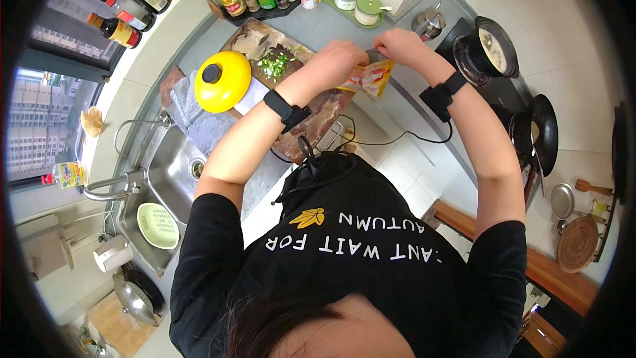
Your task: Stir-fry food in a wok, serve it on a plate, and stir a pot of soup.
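Note:
A yellow, red and white plastic food packet [371, 79] is held up past the right edge of the wooden cutting board [318, 124]. My left hand [343, 57], slightly blurred, grips its upper left side. The fingers of my right hand [397, 45] pinch at its upper right edge, where a greyish patch shows between the hands. I cannot tell whether the packet is open. Chopped green onions [276, 65] lie on the board beyond my left forearm. A yellow lid with a black knob [226, 82] rests at the board's left side, over something white.
On the right, a dark pot of pale soup [492, 52] stands on the stove, with a wok [544, 134] nearer me. Green-lidded seasoning jars [367, 10] and several bottles line the back. A sink [174, 164] lies left. A cable [407, 133] hangs from my right wristband.

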Tool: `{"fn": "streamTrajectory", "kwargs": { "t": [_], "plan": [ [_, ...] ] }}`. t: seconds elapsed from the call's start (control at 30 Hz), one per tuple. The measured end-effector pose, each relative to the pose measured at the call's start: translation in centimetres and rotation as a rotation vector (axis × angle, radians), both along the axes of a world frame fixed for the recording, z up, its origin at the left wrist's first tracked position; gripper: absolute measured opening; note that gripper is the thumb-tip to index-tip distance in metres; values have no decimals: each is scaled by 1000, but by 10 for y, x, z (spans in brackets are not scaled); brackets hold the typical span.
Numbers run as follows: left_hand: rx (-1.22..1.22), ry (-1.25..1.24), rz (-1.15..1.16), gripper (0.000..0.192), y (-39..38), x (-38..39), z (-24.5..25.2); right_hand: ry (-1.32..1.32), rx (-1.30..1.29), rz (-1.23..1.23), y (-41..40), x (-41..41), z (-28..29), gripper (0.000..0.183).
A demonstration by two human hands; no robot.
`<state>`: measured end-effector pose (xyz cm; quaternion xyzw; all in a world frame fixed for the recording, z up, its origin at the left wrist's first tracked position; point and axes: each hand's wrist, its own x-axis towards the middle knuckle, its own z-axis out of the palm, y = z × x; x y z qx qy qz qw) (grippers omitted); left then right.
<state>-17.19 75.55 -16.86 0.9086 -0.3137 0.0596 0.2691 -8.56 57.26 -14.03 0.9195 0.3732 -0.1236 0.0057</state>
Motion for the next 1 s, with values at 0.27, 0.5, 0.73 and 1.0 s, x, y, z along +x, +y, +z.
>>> {"fn": "streamTrajectory", "kwargs": {
  "t": [0.27,0.5,0.73,1.0],
  "plan": [
    [-117,-63,-11,16,-26,-1,-1,122,404,-219,-47,-20,-9,22],
    [-299,-31,156,16,-57,0,-15,926,975,-655,-131,-92,-33,61],
    [-472,283,-70,17,-109,-4,19,1173,873,-572,-171,-98,-13,77],
    [-534,458,-262,18,-195,18,25,1654,1302,-711,-275,-111,-70,78]
  ]
}}
